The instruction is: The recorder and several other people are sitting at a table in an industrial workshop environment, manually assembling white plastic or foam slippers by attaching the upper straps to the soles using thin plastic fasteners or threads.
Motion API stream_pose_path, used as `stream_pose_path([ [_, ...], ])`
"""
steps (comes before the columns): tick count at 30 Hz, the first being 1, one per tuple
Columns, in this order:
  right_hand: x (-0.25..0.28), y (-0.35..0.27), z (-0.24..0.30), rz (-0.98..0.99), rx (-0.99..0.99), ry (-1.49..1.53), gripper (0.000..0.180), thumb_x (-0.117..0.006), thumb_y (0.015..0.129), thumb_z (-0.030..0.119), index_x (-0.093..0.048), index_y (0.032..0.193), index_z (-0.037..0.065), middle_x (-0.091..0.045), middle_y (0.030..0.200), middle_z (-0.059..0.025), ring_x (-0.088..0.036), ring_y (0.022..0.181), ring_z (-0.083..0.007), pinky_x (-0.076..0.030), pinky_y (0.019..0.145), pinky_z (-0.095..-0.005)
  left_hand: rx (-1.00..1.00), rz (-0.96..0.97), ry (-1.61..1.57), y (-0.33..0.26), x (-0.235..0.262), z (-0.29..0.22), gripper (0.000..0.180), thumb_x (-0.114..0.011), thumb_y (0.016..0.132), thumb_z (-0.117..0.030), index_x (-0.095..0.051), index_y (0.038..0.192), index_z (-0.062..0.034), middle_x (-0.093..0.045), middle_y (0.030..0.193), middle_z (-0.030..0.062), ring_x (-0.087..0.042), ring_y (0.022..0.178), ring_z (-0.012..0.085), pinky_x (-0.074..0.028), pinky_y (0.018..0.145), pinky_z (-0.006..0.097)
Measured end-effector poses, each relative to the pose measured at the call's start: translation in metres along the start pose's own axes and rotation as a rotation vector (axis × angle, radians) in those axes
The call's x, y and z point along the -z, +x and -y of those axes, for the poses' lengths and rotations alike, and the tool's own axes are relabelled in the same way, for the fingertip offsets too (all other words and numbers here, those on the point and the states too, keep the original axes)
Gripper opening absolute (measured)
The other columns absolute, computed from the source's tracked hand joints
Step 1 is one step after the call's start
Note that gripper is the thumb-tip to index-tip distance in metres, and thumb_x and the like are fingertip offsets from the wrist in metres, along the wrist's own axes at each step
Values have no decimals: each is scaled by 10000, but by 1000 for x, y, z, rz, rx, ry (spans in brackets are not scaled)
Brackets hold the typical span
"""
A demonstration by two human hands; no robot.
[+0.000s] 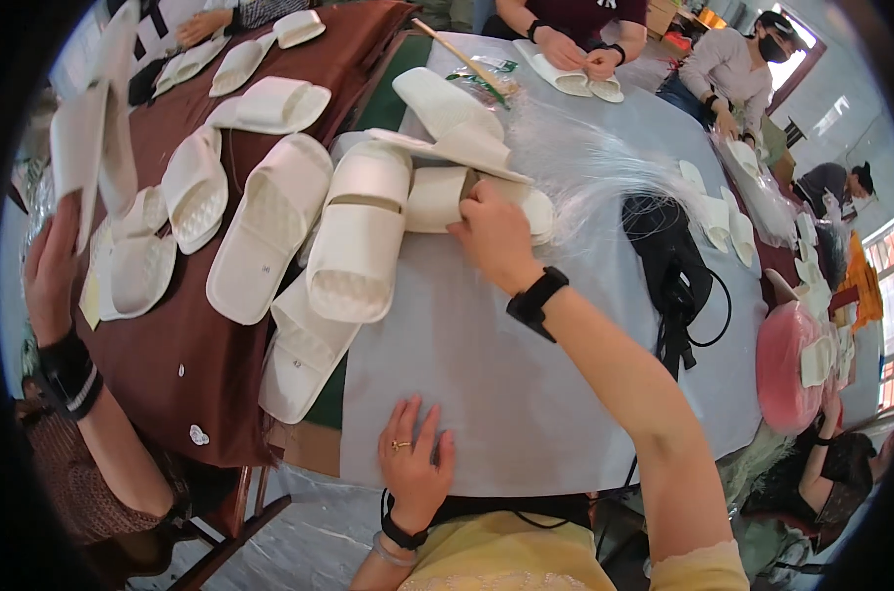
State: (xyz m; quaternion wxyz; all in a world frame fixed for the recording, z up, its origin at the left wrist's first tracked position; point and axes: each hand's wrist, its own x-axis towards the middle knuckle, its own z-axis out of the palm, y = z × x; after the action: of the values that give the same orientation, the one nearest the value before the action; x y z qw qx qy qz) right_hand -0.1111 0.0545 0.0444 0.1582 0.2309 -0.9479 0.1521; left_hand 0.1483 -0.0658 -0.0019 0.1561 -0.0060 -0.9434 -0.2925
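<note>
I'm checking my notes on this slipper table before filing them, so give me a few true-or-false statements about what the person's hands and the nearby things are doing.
1. The right hand reaches onto a white foam slipper in the pile. True.
2. The left hand holds a slipper. False: it lies flat and open on the pale grey table cover.
3. The right wrist wears a black band. True.
4. The brown cloth lies to the person's right. False: it lies to the left.
5. A black bag sits right of the reaching arm. True.
</note>
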Motion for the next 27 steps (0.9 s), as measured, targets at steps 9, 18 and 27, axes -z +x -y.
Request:
stream_pose_path([
  [9, 112, -13, 55, -5, -248, 144, 211, -594, 799, 229, -579, 816, 19, -536, 683, -114, -544, 635, -260, -424, 592, -366, -33, -23, -51, -5, 3, 8, 327, -592, 775, -132, -571, 1090, -47, -503, 1189, 134, -460, 1115, 315, -363, 901, 408],
  [18, 126, -214, 28, 143, 149, 389, 251, -673, 714, 97, -580, 942, 53, -588, 967, -70, -535, 762, -232, -436, 664, -307, 348, -266, -953, -13, 23, 9, 280, -386, 939, -127, -480, 1148, 33, -513, 1158, 107, -496, 1045, 179, -376, 917, 319],
  [27, 105, -262, 47, 328, -258, 984, 286, -652, 775, 187, -540, 1005, 58, -577, 916, -67, -530, 780, -220, -437, 703, -317, 120, 200, -513, -36, 30, -5, 317, -438, 920, -145, -480, 1205, -13, -539, 1150, 131, -496, 1086, 255, -362, 931, 337],
])
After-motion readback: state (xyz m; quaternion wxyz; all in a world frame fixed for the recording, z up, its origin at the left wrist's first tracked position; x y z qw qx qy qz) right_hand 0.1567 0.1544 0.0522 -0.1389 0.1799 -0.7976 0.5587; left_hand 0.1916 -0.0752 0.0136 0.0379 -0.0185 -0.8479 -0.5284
